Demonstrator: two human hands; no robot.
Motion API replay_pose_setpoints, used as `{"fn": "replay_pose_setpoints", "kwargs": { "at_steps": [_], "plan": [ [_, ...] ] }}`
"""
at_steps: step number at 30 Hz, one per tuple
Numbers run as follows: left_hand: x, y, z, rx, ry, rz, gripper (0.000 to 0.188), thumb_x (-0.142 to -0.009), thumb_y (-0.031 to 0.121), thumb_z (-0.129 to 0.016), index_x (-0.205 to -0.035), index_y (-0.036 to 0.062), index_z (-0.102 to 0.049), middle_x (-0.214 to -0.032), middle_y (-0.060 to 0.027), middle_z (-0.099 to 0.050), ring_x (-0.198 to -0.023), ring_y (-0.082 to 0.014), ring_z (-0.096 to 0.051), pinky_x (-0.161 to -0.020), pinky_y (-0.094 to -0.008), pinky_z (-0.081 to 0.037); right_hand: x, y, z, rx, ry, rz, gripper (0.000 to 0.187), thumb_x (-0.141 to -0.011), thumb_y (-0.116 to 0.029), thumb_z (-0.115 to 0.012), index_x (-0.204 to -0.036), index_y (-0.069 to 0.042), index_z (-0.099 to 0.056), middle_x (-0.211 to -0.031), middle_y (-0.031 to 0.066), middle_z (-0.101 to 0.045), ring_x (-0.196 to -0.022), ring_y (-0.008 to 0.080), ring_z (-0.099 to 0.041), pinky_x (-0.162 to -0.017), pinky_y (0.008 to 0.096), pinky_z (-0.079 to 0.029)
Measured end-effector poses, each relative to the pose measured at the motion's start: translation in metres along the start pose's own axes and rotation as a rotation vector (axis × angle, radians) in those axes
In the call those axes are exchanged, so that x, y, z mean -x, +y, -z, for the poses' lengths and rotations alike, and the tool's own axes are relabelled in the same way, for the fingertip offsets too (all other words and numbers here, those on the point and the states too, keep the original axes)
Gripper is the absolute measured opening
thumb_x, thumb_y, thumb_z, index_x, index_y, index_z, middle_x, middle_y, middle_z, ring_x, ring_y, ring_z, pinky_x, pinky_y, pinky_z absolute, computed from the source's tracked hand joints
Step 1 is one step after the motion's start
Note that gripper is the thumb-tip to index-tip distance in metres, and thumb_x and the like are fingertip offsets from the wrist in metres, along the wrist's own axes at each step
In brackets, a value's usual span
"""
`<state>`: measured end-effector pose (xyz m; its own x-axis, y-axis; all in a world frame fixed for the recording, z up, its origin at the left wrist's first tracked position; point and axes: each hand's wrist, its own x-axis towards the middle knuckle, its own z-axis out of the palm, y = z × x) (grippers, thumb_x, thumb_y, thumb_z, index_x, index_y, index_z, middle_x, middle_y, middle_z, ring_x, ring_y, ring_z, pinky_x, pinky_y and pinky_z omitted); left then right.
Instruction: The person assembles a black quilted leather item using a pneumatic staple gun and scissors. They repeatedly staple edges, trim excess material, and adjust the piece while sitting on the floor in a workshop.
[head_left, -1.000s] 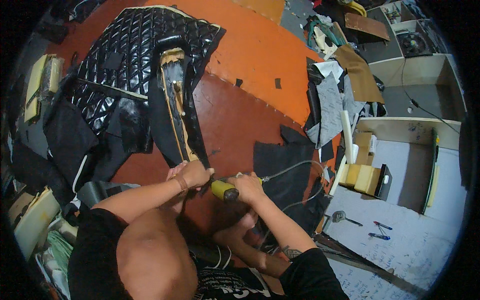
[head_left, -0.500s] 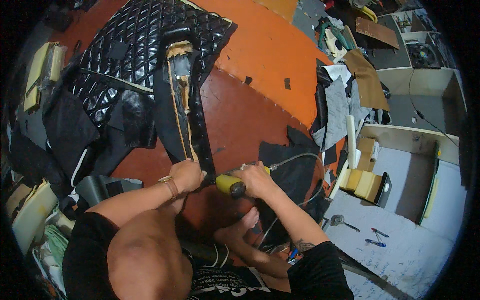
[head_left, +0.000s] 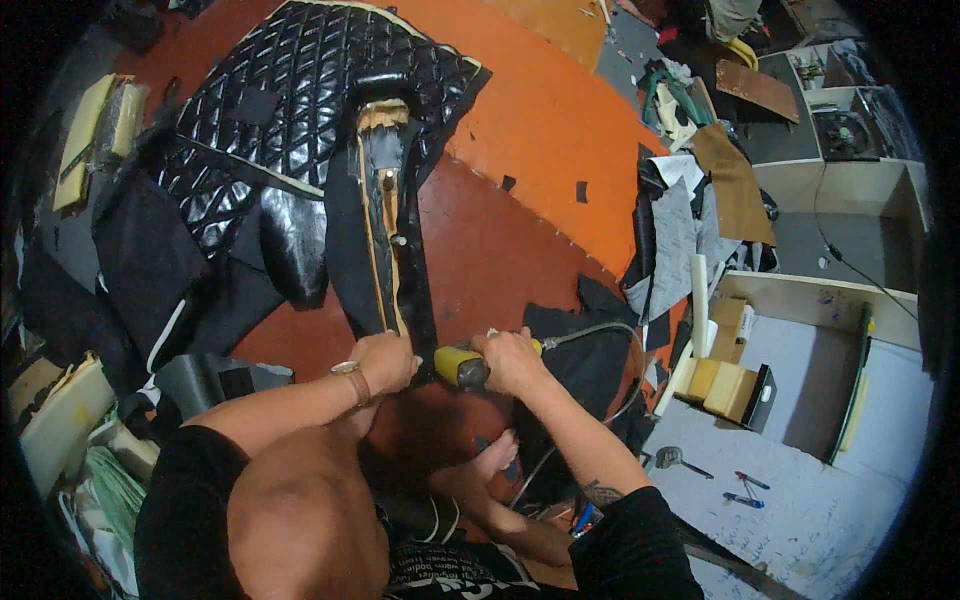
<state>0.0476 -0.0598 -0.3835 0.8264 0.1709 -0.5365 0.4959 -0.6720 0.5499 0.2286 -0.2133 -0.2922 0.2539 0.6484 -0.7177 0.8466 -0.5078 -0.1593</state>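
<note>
A long narrow part covered in black material (head_left: 420, 270) lies lengthwise in front of me, its inner side showing tan wooden edges and a dark channel. At its near end my left hand (head_left: 387, 362) is closed on the black cover. My right hand (head_left: 512, 362) grips a yellow and black air staple gun (head_left: 458, 366), held sideways with its nose near the left fingers; whether it touches the cover, I cannot tell. From the rear of the gun a hose (head_left: 625, 328) curves away right. Beyond the long part spreads a glossy black quilted cover (head_left: 290, 95).
Black fabric pieces (head_left: 150, 235) lie on the left, near yellow foam blocks (head_left: 85, 140). Black scraps (head_left: 580, 335) sit under the hose. To the right are grey and brown material offcuts (head_left: 665, 220) and a white board (head_left: 700, 530) bearing pens and foam pieces. My bare foot is close by.
The whole view has shifted, so the floor and covers sit slightly lower and farther right. The staple gun is a little closer to the long part. Both hands keep their grips.
</note>
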Motion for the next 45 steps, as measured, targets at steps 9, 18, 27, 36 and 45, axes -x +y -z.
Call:
{"fn": "replay_pose_setpoints", "kwargs": {
  "at_steps": [9,18,27,36,45],
  "plan": [
    [-0.002,-0.003,-0.005,-0.027,0.041,-0.031,0.044,-0.091,0.048,-0.066,-0.074,0.0076,-0.075,-0.081,-0.0190,-0.071,-0.080,-0.0397,-0.071,-0.071,-0.0526,-0.057,-0.007,0.007,-0.002,-0.052,0.071,0.012,0.044,-0.073,-0.015,-0.079,-0.116,-0.013,-0.072,-0.107,0.0167,-0.074,-0.107,0.0376,-0.070,-0.095,0.0608,-0.048],
    [0.000,-0.018,0.019,0.091,-0.110,-0.181,0.047,-0.098,0.048,-0.059,-0.083,0.0067,-0.076,-0.086,-0.0202,-0.073,-0.087,-0.0405,-0.072,-0.076,-0.0525,-0.057,0.011,0.072,-0.017,-0.051,0.376,-0.597,0.062,-0.079,-0.031,-0.087,-0.132,-0.009,-0.063,-0.126,0.0203,-0.068,-0.118,0.0365,-0.066,-0.104,0.0563,-0.047],
    [0.011,-0.028,0.018,0.235,-0.034,-0.343,0.042,-0.104,0.032,-0.044,-0.087,0.0005,-0.067,-0.084,-0.0219,-0.069,-0.073,-0.0358,-0.070,-0.070,-0.0482,-0.058,-0.060,-0.067,0.046,-0.749,0.659,0.015,0.075,-0.091,-0.025,-0.077,-0.152,0.000,-0.043,-0.146,0.0274,-0.055,-0.131,0.0436,-0.057,-0.109,0.0468,-0.048],
    [0.023,-0.042,0.019,0.595,-0.274,-0.039,0.060,-0.106,0.053,-0.053,-0.076,0.0052,-0.072,-0.070,-0.0038,-0.071,-0.065,-0.0156,-0.071,-0.068,-0.0304,-0.059,-0.092,-0.109,0.082,-0.650,0.649,-0.084,0.027,-0.103,-0.029,-0.060,-0.114,-0.007,-0.073,-0.103,0.0269,-0.072,-0.096,0.0468,-0.069,-0.083,0.0548,-0.054],
    [0.050,-0.079,0.013,0.850,-0.262,0.056,0.050,-0.105,0.047,-0.060,-0.085,0.0034,-0.074,-0.075,-0.0045,-0.072,-0.066,-0.0125,-0.068,-0.064,-0.0301,-0.057,-0.047,-0.094,0.047,-0.647,0.896,-0.353,0.028,-0.103,-0.033,-0.058,-0.112,-0.011,-0.072,-0.095,0.0237,-0.073,-0.093,0.0461,-0.070,-0.080,0.0554,-0.054]
  ]
}}
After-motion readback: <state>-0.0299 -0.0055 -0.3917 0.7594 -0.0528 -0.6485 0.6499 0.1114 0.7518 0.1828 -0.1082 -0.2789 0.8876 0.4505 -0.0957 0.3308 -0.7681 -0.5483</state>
